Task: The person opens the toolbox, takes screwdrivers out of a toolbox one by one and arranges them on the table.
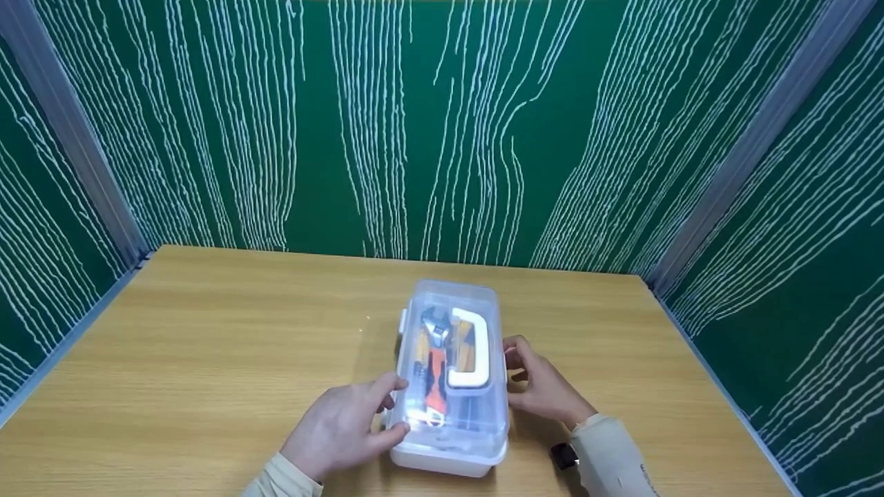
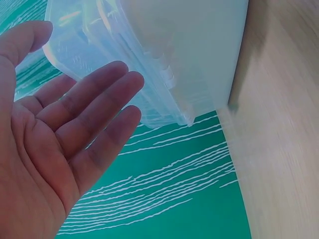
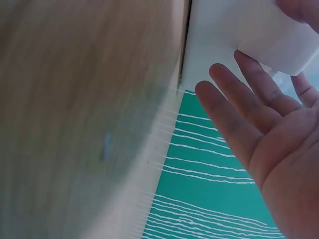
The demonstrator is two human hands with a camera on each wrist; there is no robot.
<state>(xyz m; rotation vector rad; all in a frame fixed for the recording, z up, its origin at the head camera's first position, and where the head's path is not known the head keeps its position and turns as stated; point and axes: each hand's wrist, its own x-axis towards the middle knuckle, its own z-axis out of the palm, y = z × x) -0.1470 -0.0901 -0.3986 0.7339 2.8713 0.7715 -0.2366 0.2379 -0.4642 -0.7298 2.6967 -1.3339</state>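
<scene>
A clear plastic toolbox (image 1: 449, 442) with a white base stands lengthwise on the table, its lid down. Through the lid show an adjustable wrench (image 1: 436, 386) with an orange-red grip and some yellow pieces. A white carry handle (image 1: 481, 345) lies on top. My left hand (image 1: 338, 428) is at the box's near left side, thumb and fingers spread at the lid's edge. On the opposite side is my right hand (image 1: 545, 386), fingertips at the wall. In the right wrist view those fingers reach the edge of a white latch (image 3: 281, 45).
The wooden table (image 1: 242, 331) extends around the box. Green panels (image 1: 318, 138) with white wavy lines enclose it at the back and sides, joined by grey posts (image 1: 753, 131). A small black object (image 1: 564, 455) is beside the right sleeve.
</scene>
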